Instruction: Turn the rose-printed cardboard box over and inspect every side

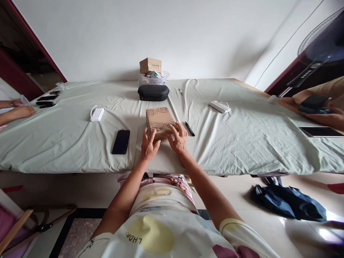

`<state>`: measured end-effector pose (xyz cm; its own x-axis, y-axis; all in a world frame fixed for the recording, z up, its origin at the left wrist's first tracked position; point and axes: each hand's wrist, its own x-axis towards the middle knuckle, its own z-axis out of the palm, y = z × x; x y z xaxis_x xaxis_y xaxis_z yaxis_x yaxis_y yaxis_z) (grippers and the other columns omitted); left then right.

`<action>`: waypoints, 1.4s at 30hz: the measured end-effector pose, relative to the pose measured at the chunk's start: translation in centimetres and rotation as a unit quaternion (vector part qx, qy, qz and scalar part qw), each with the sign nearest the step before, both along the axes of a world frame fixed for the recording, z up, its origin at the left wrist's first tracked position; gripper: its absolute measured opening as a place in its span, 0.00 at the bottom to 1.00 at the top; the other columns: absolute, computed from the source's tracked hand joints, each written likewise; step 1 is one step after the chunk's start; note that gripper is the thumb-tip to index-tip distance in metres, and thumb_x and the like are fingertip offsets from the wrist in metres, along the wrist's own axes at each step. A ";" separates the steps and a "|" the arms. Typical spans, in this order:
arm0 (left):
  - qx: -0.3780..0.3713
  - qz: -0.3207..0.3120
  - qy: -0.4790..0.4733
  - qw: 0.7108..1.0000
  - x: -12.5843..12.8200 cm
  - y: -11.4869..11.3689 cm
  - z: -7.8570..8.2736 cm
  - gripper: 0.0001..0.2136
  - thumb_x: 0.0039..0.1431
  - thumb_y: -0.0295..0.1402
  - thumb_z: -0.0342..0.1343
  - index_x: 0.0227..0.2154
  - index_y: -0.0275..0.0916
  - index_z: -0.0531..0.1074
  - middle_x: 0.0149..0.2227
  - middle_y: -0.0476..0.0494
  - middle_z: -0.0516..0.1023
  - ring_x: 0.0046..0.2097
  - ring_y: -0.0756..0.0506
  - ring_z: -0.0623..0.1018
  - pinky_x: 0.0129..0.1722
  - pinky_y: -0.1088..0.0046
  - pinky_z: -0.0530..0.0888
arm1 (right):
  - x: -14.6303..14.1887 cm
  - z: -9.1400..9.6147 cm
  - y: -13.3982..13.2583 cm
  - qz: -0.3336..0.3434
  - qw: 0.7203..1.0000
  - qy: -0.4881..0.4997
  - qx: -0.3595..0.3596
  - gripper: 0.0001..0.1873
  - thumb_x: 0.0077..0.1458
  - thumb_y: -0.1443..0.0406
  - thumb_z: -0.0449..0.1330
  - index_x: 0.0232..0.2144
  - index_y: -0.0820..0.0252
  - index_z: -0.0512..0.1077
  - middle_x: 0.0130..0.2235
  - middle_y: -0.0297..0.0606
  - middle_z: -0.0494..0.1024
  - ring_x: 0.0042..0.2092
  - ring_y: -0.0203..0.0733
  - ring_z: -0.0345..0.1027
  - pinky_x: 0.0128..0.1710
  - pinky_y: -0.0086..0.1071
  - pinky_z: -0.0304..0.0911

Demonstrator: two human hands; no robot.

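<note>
A flat brown cardboard box (pixel 158 120) with line drawings on its lid lies on the pale green cloth-covered table (pixel 242 139), right in front of me. My left hand (pixel 149 145) rests on its near left corner, fingers curled against the edge. At the near right corner sits my right hand (pixel 178 138), its fingers pressing on the lid. Both hands grip the box. A black pen (pixel 189 128) lies just right of my right hand.
A black phone (pixel 120 141) lies left of the box. A black case (pixel 153 92), a clear tub (pixel 154 79) and a small box (pixel 150 65) stand behind. White packs (pixel 97 114) (pixel 219 106) lie either side. Other people's hands (pixel 20 111) (pixel 329 116) show at both ends. A fan (pixel 322 39) stands right.
</note>
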<state>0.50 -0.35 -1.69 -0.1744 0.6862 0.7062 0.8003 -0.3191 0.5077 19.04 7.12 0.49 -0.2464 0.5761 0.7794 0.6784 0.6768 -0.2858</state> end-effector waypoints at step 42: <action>-0.065 -0.067 -0.046 0.995 -1.3 0.5 0.0 0.28 0.69 0.32 0.53 0.71 0.45 0.61 0.74 0.34 0.63 0.75 0.37 0.65 0.74 0.53 0.65 | 1.1 -3.9 3.6 0.020 0.965 0.084 -0.247 0.28 0.55 0.51 0.68 0.53 0.56 0.70 0.46 0.45 0.78 0.46 0.54 0.74 0.48 0.51 0.75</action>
<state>-0.80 0.18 -1.69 -0.1355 0.7915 0.5960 0.7031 -0.3470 0.6207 20.12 10.76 -3.39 -0.1690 0.8806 0.4428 0.5706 0.4537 -0.6846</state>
